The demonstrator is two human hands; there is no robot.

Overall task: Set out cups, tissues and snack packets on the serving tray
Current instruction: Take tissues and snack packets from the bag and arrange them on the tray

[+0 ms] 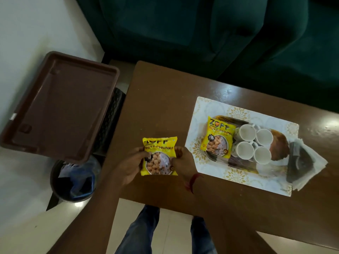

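Observation:
Both my hands hold a yellow snack packet (159,156) above the brown table: my left hand (131,163) grips its left edge, my right hand (180,158) its right edge. To the right, a white patterned serving tray (205,173) carries a second yellow snack packet (219,137), several white cups (254,143) set close together, and a stack of tissues (310,167) at its right end with a dark holder lying on them.
A brown plastic tray (60,105) rests on a dark stand left of the table (165,99). A round bin (75,180) with blue contents stands on the floor below it. A dark green sofa (201,28) runs behind the table.

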